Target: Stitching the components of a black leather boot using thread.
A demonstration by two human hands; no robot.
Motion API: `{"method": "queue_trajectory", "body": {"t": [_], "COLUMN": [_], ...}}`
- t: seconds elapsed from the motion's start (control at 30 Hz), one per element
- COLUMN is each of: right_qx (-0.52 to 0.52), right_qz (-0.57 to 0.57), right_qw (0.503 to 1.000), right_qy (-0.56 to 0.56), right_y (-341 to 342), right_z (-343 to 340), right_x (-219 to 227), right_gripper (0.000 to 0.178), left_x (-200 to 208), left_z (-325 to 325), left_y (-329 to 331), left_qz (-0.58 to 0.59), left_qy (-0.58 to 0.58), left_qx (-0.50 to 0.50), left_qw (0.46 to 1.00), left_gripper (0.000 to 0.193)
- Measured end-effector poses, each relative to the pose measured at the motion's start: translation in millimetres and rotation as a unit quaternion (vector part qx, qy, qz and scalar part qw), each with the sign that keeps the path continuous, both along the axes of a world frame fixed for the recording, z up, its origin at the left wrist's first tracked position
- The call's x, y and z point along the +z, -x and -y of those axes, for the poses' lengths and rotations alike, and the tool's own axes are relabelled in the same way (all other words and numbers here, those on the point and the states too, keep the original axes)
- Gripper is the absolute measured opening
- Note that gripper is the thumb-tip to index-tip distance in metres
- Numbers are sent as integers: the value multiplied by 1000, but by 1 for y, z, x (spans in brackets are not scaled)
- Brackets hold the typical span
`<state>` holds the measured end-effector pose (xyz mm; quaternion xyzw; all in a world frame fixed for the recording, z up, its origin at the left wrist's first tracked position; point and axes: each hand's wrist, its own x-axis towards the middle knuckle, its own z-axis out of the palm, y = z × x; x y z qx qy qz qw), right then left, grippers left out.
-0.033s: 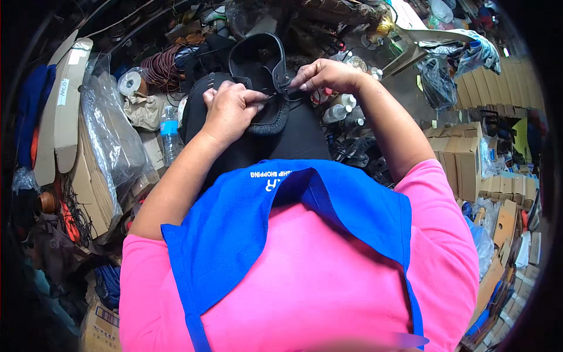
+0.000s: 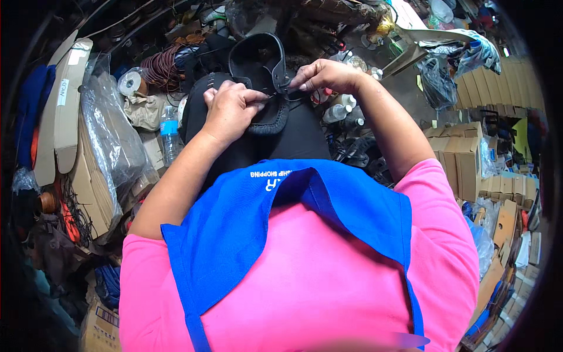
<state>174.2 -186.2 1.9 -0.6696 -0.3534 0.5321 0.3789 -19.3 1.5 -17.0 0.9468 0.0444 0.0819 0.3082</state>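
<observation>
A black leather piece (image 2: 275, 120), shaped like a shoe upper, rests on my dark-trousered lap. Its near end has a thick braided edge. At the far end a curved black band (image 2: 280, 56) stands up in a loop. My left hand (image 2: 230, 108) lies at its left side, fingers curled, with the index finger and thumb closed at the inner edge over something thin and dark. Across the opening, my right hand (image 2: 322, 76) pinches a thin dark cord (image 2: 293, 98) close to the right edge of the leather. The fingertips partly hide where the cord meets the leather.
A water bottle (image 2: 169, 135) stands left of my lap, near a white spool (image 2: 132, 82) and coiled brown cord (image 2: 161, 69). White-capped bottles (image 2: 339, 110) are on the right. Plastic-covered cardboard (image 2: 108, 129) leans at the left; cardboard boxes (image 2: 457, 155) are stacked at the right.
</observation>
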Motion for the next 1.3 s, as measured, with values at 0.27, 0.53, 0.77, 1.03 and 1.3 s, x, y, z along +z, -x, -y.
{"method": "queue_trajectory", "body": {"t": [0.27, 0.53, 0.77, 1.03, 1.3], "right_qx": [21, 43, -7, -41, -42], "right_qz": [-7, 42, 220, 43, 23], "right_qw": [1000, 998, 974, 998, 999], "right_qy": [0, 8, 59, 11, 8], "right_y": [-6, 3, 36, 11, 13], "right_z": [-7, -12, -7, -4, -5], "right_x": [-4, 11, 39, 6, 9], "right_gripper": [26, 27, 30, 30, 31], "left_x": [-12, -6, 8, 0, -2], "left_z": [-11, -15, 4, 2, 4], "left_y": [-23, -30, 1, -13, -2], "left_qz": [22, 107, 104, -18, 15], "left_qy": [47, -13, -52, 47, 34], "left_qx": [-57, -100, -20, 23, 33], "left_qw": [997, 989, 993, 998, 999], "left_gripper": [13, 9, 12, 23, 24]}}
